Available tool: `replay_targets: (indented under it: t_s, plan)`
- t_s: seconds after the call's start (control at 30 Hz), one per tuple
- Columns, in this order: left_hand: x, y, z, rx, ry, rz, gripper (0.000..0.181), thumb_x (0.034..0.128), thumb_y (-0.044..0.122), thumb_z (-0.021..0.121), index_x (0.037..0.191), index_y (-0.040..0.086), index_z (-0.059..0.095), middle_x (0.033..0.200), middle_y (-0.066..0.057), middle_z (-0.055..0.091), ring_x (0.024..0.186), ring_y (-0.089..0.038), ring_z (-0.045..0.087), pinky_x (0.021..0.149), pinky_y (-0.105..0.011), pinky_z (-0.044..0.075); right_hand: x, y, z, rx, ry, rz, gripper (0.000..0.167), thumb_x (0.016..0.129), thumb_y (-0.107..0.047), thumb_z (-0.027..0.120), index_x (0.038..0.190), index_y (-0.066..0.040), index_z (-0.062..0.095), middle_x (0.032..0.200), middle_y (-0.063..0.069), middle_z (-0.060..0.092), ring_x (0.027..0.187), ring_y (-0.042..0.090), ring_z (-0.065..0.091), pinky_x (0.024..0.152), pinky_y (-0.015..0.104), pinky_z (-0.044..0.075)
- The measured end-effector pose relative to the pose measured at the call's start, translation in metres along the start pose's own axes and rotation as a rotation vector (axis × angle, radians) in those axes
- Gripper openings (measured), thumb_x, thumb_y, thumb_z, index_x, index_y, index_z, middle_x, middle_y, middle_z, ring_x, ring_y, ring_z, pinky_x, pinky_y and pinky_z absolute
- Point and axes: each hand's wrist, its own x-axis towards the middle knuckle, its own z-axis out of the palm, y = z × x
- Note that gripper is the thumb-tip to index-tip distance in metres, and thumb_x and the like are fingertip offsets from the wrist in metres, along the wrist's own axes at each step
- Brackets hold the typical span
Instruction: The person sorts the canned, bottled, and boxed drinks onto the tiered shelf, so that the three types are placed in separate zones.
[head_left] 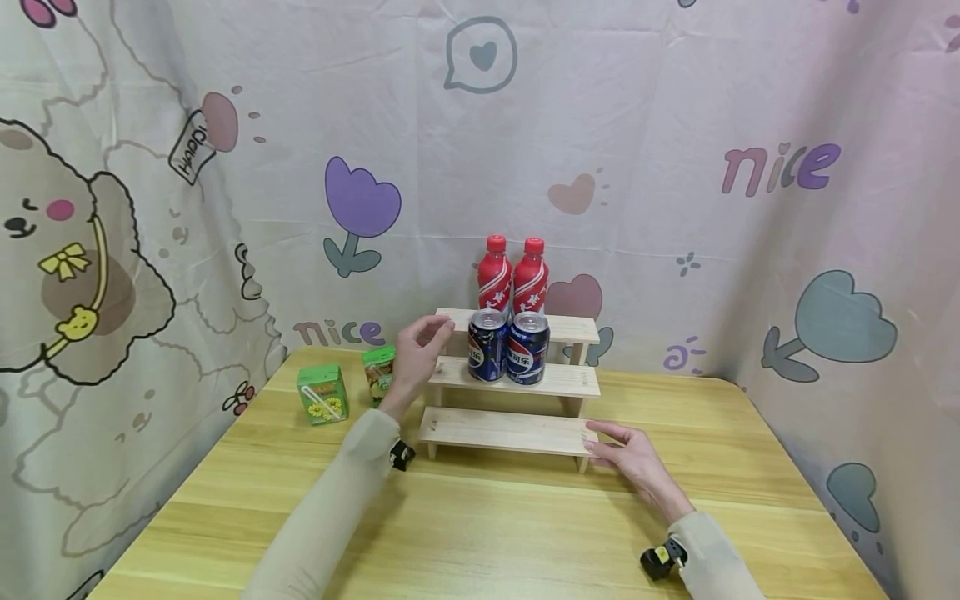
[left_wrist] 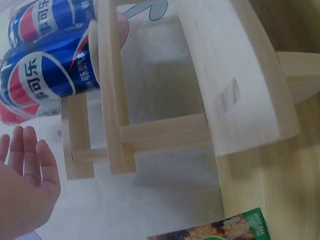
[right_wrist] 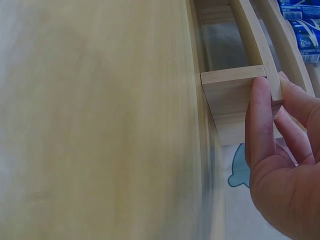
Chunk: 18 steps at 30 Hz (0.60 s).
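Observation:
A three-tier wooden display rack (head_left: pixel 502 431) stands on the table. Two blue Pepsi cans (head_left: pixel 487 346) are side by side on its middle tier, and two red bottles (head_left: pixel 494 275) with red caps stand behind them at the top tier. My right hand (right_wrist: pixel 285 165) pinches the right end of the lowest tier between thumb and fingers. By the left ends of the upper tiers is my left hand (head_left: pixel 420 354), its fingers relaxed and holding nothing. In the left wrist view that left hand (left_wrist: pixel 27 185) shows apart from the rack's boards, below the cans (left_wrist: pixel 45 70).
Two green juice boxes stand left of the rack: one box (head_left: pixel 322 395) with a straw on its side, and another box (head_left: pixel 378 372) partly hidden behind my left hand. A patterned curtain (head_left: pixel 637 108) hangs behind and beside the wooden table (head_left: pixel 480 533).

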Motion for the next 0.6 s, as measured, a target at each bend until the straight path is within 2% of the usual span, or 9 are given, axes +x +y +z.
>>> replay_targets:
  t_s: [0.07,0.23,0.4,0.6]
  plan:
    - [-0.001,-0.002,-0.004,-0.028,0.027,0.007,0.035,0.0937,0.032,0.067,0.111,0.003,0.07,0.104,-0.026,0.069,0.089,-0.032,0.067,0.075,-0.024,0.053,0.0,0.0,0.0,0.005,0.0,0.002,0.053,0.087,-0.005,0.072,0.136,0.004,0.054,0.142,0.025,0.049,0.087,0.015,0.07,0.08,0.029,0.059]
    - [-0.003,-0.012,-0.012,-0.092,0.117,0.028,0.022,0.0933,0.02,0.068,0.101,-0.001,0.071,0.098,-0.03,0.068,0.081,-0.028,0.069,0.071,-0.024,0.056,0.0,0.0,0.0,0.011,-0.001,0.006,0.053,0.087,-0.005,0.073,0.136,0.003,0.054,0.141,0.025,0.049,0.085,0.015,0.07,0.08,0.029,0.059]
    - [-0.009,-0.015,-0.022,-0.082,0.201,-0.055,0.021,0.0923,0.02,0.069,0.101,0.001,0.071,0.099,-0.024,0.07,0.078,-0.012,0.066,0.072,-0.021,0.055,0.0,0.0,0.001,0.011,-0.002,0.006,0.054,0.087,-0.005,0.073,0.136,0.003,0.054,0.138,0.026,0.052,0.085,0.015,0.07,0.08,0.029,0.059]
    - [-0.014,-0.02,-0.032,-0.013,0.288,-0.154,0.026,0.0916,0.021,0.071,0.107,0.001,0.071,0.104,-0.017,0.07,0.083,-0.006,0.061,0.075,-0.014,0.049,-0.002,-0.001,-0.001,0.015,-0.008,0.001,0.054,0.087,-0.005,0.072,0.137,0.003,0.052,0.145,0.026,0.045,0.087,0.016,0.071,0.081,0.029,0.058]
